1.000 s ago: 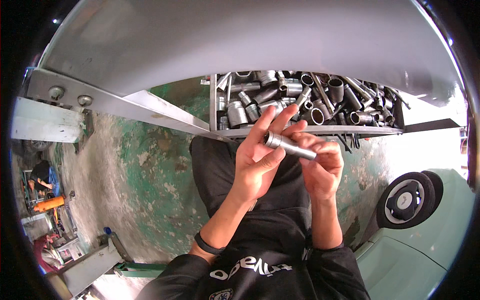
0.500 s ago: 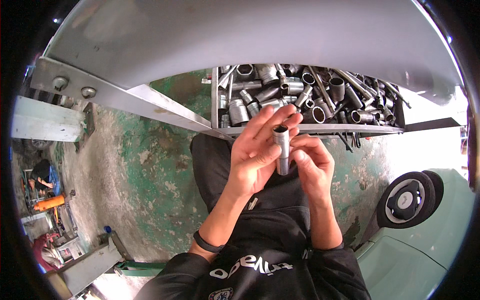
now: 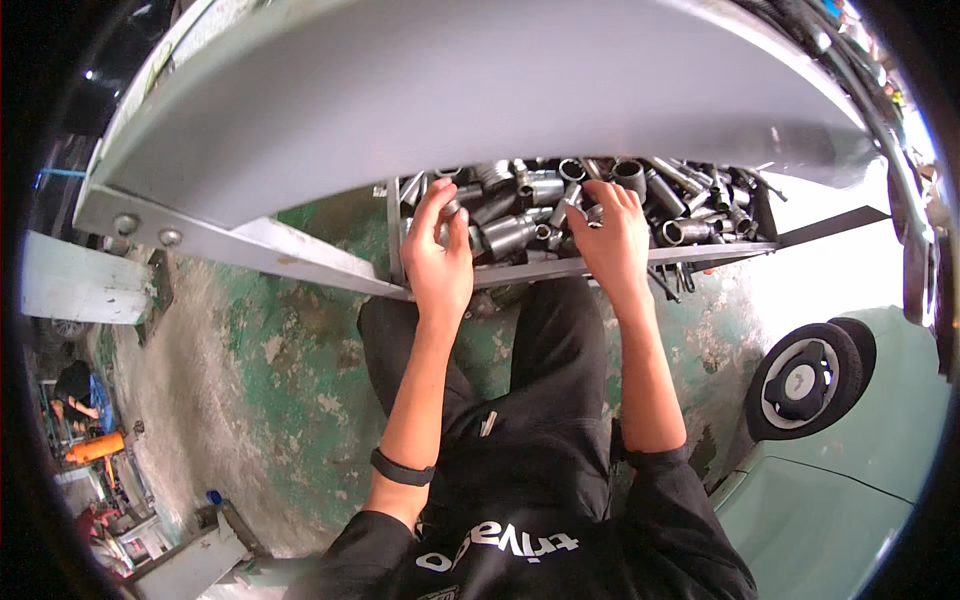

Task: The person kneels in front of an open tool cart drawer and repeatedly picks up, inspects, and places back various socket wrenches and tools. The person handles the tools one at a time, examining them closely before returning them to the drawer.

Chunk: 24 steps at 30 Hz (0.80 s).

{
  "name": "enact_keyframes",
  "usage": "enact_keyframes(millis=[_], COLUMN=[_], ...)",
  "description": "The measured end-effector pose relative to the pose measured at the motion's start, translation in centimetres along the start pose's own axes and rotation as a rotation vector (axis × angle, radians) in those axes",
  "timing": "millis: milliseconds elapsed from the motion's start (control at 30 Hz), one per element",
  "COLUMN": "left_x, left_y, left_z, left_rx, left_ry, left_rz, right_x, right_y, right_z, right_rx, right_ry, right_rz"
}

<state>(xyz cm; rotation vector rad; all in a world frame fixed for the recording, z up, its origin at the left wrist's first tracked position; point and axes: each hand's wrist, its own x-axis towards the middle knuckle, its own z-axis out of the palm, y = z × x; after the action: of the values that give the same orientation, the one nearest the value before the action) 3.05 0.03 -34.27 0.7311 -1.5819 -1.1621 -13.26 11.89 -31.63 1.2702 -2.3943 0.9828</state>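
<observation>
Both my hands are over a drawer [image 3: 530, 270] heaped with metal sockets. At its left end my left hand [image 3: 440, 265] is curled, with a silver socket [image 3: 450, 208] between thumb and fingers; the palm hides part of it. Over the middle of the heap, my right hand [image 3: 615, 240] has its thumb and fingers apart. Its thumb is close beside a tilted silver socket [image 3: 567, 202] in the heap; I cannot tell whether they touch. A large silver socket [image 3: 508, 236] lies between my two hands, and a dark wide one [image 3: 629, 175] sits beyond my right fingers.
A grey metal panel [image 3: 480, 100] overhangs the drawer's far side. A bolted metal beam [image 3: 270, 245] runs along the left. To the right, a steering wheel [image 3: 800, 382] rests by a pale green car panel [image 3: 850, 500]. Another person [image 3: 75, 395] is far left.
My hands have parted and moved forward from in front of my body to over the drawer. The long socket is no longer between both hands. My view has shifted slightly.
</observation>
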Motion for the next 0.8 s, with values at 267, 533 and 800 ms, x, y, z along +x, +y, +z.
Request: enact_keyframes(millis=[267,533,800], left_x=[0.0,-0.4,-2.1], left_y=[0.6,-0.2,2.6], left_z=[1.4,1.5,1.8], left_rx=[0.68,0.61,-0.048], left_ry=[-0.362,-0.277,-0.363], left_rz=[0.002,0.095,-0.077], right_x=[1.1,0.1,-1.6], right_y=[0.6,1.4,-0.3], right_z=[4.3,2.7,-0.1], right_rx=[-0.221,0.394,1.337], right_ry=[-0.133,0.022,-0.016], right_rz=[0.202,0.248,0.5])
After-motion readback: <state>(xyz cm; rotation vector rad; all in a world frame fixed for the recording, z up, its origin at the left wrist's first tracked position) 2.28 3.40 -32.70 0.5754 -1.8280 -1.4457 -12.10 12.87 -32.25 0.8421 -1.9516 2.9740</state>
